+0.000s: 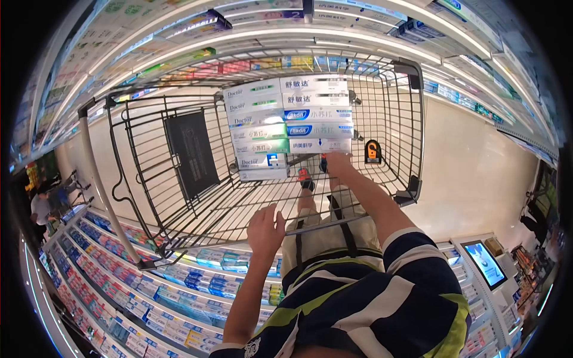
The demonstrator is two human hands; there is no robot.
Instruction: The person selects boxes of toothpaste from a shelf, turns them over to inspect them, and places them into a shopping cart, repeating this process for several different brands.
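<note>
A wire shopping cart (197, 238) stands in front of me, with toothpaste boxes stacked in two columns in its basket. The left column has white and green boxes (258, 132); the right column has white and blue boxes (319, 114). My right hand (339, 164) reaches over the near rim and meets the near edge of the right column, at the nearest white toothpaste box (311, 145). Its fingers are hidden, so its grip cannot be made out. My left hand (266, 230) is at the cart's near side, fingers apart, holding nothing.
Shelves of toothpaste boxes (197, 280) run along the near side, and more stocked shelves (268, 18) line the far side. A dark panel (192, 154) hangs in the cart's left end. A lit screen (483, 264) stands at the right. Another person (42, 206) is at the far left.
</note>
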